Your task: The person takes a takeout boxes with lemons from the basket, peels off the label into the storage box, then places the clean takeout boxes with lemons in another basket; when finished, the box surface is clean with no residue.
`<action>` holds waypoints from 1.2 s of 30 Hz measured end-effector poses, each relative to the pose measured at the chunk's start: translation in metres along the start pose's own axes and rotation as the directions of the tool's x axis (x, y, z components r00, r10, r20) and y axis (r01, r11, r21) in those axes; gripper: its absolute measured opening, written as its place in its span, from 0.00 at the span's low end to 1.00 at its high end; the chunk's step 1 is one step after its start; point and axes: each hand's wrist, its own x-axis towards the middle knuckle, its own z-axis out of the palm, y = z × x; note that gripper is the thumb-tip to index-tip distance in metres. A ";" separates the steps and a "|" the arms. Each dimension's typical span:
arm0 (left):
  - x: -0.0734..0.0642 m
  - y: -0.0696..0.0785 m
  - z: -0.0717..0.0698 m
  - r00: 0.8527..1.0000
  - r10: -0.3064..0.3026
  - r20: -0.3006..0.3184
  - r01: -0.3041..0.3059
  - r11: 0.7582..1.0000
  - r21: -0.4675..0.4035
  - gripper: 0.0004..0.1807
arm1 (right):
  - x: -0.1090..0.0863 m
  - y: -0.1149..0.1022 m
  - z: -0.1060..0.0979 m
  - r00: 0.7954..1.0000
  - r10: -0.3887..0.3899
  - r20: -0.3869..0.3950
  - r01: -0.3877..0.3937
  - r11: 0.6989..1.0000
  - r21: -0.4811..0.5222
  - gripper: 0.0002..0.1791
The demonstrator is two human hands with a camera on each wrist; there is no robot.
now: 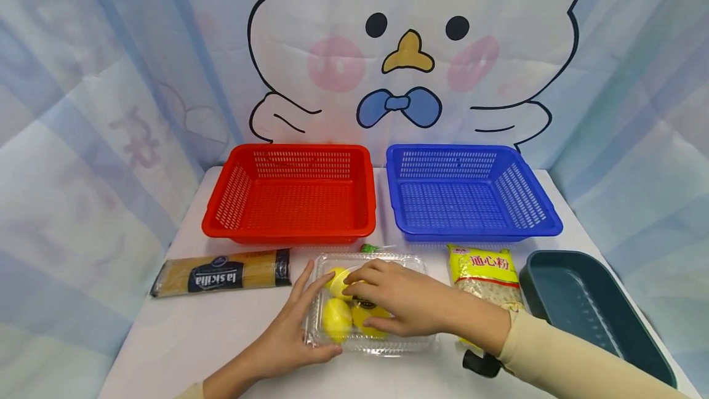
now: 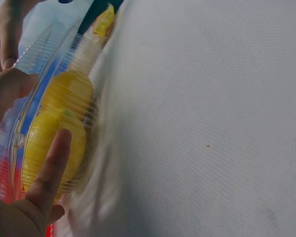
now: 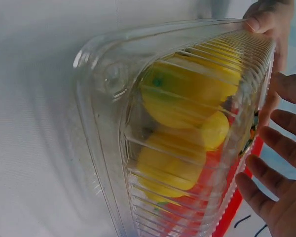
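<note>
A clear plastic clamshell box (image 1: 388, 343) with its lid down lies on the table, and several yellow lemons (image 1: 336, 320) show through it. My left hand (image 1: 290, 328) is at the box's left side, fingers spread along the edge and thumb by its front left corner. In the left wrist view, one finger (image 2: 56, 153) lies straight along the ribbed wall. Over the lid, my right hand (image 1: 407, 297) spreads its fingers, loosely bent, close to the dark label on top. The right wrist view shows the right hand's fingers (image 3: 274, 168) beside the ribbed lid.
A red basket (image 1: 301, 236) and a blue basket (image 1: 476, 229) stand at the back. Left of the box lies a spaghetti pack (image 1: 221, 271). A macaroni bag (image 1: 487, 270) and a dark green tray (image 1: 604, 300) are on the right. Something small and green (image 1: 368, 248) shows behind the box.
</note>
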 end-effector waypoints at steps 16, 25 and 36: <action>-0.001 -0.001 0.001 1.000 0.023 0.001 -0.023 1.000 0.021 0.64 | 0.009 0.000 0.005 0.998 -0.041 0.038 0.045 0.992 -0.118 0.23; -0.001 -0.002 0.001 1.000 0.013 -0.003 -0.013 1.000 0.015 0.64 | 0.008 -0.001 0.003 0.997 -0.072 0.027 0.076 0.971 -0.228 0.16; 0.000 -0.001 0.001 1.000 -0.008 -0.004 0.008 1.000 0.009 0.64 | 0.000 -0.001 -0.002 0.996 -0.089 -0.032 0.078 0.965 -0.250 0.15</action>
